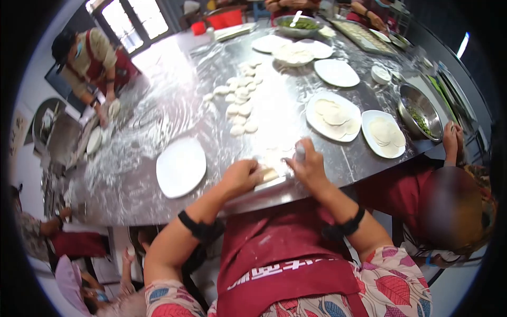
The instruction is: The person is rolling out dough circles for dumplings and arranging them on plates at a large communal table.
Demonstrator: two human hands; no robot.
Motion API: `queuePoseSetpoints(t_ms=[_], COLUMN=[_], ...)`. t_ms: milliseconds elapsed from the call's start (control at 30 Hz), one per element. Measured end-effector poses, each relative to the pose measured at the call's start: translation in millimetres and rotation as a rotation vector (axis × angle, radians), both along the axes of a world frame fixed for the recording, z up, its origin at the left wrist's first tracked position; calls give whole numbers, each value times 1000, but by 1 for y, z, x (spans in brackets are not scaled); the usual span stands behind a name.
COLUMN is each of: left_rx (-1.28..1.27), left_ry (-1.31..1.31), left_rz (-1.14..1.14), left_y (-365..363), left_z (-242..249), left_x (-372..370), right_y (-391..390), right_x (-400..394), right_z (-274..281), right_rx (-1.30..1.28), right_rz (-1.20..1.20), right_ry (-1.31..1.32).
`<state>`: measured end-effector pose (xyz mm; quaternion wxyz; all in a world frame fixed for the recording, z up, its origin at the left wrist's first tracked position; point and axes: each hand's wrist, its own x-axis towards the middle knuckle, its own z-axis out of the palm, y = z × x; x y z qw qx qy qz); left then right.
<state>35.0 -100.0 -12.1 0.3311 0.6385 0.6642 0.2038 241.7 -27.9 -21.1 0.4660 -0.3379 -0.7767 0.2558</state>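
Note:
My left hand (242, 177) is closed around one end of a short, pale wooden rolling pin (269, 174) at the near edge of the steel table. Just right of it, my right hand (310, 165) has its fingers curled by a small greyish-white thing, too blurred to name. Glare and flour on the tabletop hide the detail between my hands. Flattened dough rounds (243, 108) lie in an overlapping cluster beyond them. An oval plate of thin wrappers (334, 117) stands ahead of my right hand, and a bare white plate (181, 167) is left of my left hand.
A second plate of wrappers (384, 134) and a steel bowl with green filling (420, 112) are at the right, beside a co-worker. Another bowl of greens (298, 25) stands at the far end. Across the left side, a person (97, 66) handles dough on the floured tabletop.

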Motion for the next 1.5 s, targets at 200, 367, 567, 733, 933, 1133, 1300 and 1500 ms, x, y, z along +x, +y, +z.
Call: queuePoseSetpoints(t_ms=[200, 367, 567, 733, 933, 1133, 1300, 1500], left_rx=[-111, -182, -123, 121, 201, 166, 261, 412], left_ry=[-414, -743, -570, -117, 491, 460, 314, 498], left_rz=[-50, -98, 77, 190, 602, 629, 441, 195], left_y=[59, 164, 181, 167, 202, 258, 280, 299], left_z=[3, 47, 32, 4, 15, -29, -8, -35], left_x=[25, 92, 77, -26, -167, -219, -159, -124], right_y=[-39, -24, -19, -14, 3, 19, 24, 26], right_x=[41, 34, 37, 37, 30, 24, 25, 23], right_z=[14, -3, 1, 1, 5, -3, 0, -1], right_rx=[-152, -84, -71, -177, -226, -91, -206, -229], right_rz=[214, 262, 293, 371, 396, 480, 574, 609], right_ry=[142, 165, 137, 121, 48, 68, 64, 96])
